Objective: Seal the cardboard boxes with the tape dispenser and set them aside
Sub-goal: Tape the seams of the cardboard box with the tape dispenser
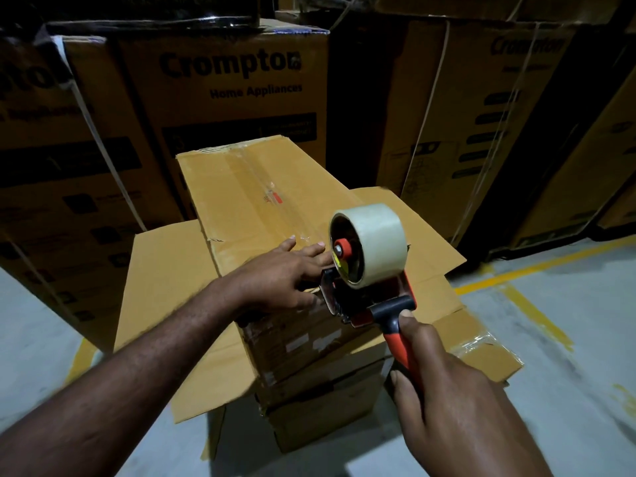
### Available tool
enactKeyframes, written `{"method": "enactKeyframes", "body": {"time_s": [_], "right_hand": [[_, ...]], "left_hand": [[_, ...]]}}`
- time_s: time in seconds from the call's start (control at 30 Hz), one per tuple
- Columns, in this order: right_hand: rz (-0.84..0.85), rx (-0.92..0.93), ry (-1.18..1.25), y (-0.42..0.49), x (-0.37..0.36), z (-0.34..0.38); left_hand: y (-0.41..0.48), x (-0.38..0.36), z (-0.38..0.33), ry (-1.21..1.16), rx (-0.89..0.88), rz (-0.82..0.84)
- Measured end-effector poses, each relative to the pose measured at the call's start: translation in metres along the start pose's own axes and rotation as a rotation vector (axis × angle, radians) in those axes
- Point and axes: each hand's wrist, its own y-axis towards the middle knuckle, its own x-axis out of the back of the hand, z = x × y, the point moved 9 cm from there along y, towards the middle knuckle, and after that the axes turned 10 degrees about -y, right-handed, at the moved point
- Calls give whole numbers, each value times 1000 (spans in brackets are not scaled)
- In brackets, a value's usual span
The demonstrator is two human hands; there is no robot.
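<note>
Head view: one long, smooth-topped cardboard box [247, 187] lies on an open-flapped carton [165, 270]. My left hand [282, 273] presses flat on the box's near end, fingers straight. My right hand [447, 383] grips the red-and-black handle of one tape dispenser [364, 304], which sits at the box's near edge and carries one glossy, round tape roll [375, 235].

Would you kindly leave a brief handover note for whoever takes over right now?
Left grip: flat on the long box, near its close end.
Right grip: holds the tape dispenser by its handle, at that same end.
Done: glossy tape seems to run along the top seam.
To do: finish this strip, set the box aside; the open-flapped box beneath is unsealed.
</note>
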Motion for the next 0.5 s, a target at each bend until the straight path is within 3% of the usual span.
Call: {"method": "enactKeyframes", "body": {"time_s": [0.3, 0.5], "right_hand": [[-78, -23, 42, -12, -23, -20], [-229, -26, 53, -19, -16, -18]], "left_hand": [[0, -7, -13, 98, 15, 52], [0, -13, -19, 132, 5, 28]]}}
